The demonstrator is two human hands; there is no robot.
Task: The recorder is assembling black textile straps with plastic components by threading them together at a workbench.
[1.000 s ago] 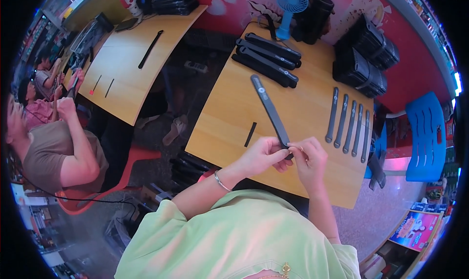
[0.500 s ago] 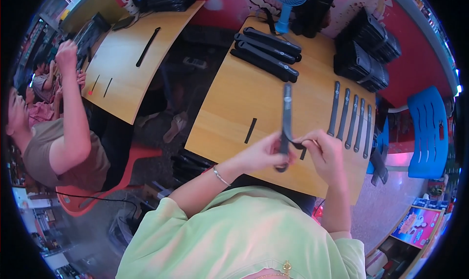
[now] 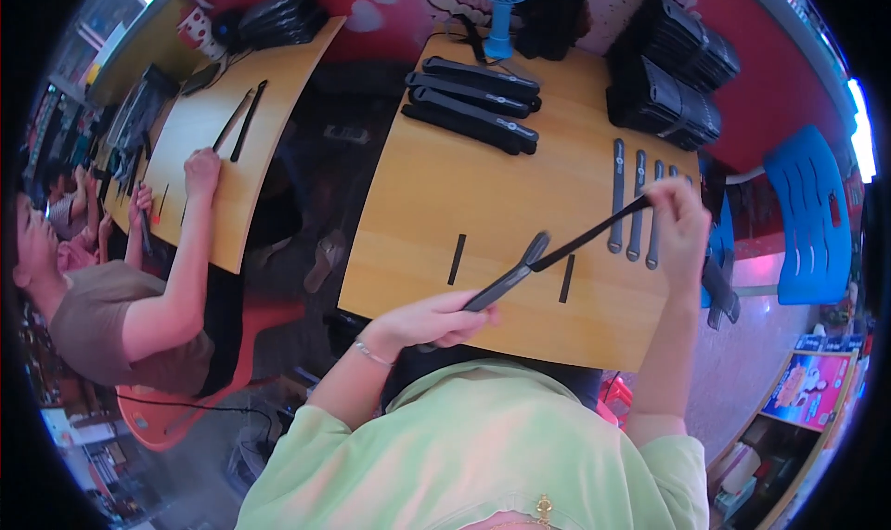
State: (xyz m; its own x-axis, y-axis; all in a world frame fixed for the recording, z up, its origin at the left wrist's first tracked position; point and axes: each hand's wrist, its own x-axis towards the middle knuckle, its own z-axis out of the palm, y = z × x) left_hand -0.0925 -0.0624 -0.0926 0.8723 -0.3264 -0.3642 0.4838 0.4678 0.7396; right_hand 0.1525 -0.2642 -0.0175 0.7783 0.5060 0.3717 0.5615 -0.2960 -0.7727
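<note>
My left hand (image 3: 444,319) is closed around the lower end of a dark grey strap (image 3: 510,285) held low over the near part of the table. From the strap, a thin black band (image 3: 594,234) runs tautly up to the right into the closed fingers of my right hand (image 3: 682,219). Whether band and strap are one piece, I cannot tell. Under them lie two short black strips (image 3: 457,259), one to each side. Several finished-looking grey straps (image 3: 618,196) form a row by the table's right edge, partly covered by my right hand.
Toward the back of the wooden table (image 3: 399,224) are piled black straps (image 3: 473,108), a blue fan (image 3: 499,19) and strapped black bundles (image 3: 664,103). A blue chair (image 3: 807,224) stands right. At the left table (image 3: 209,112), a co-worker (image 3: 139,316) handles similar straps.
My right hand has moved up and right, drawing the band out long. My left hand has lowered leftward, tilting the strap. The co-worker's raised hand has come down to the other table.
</note>
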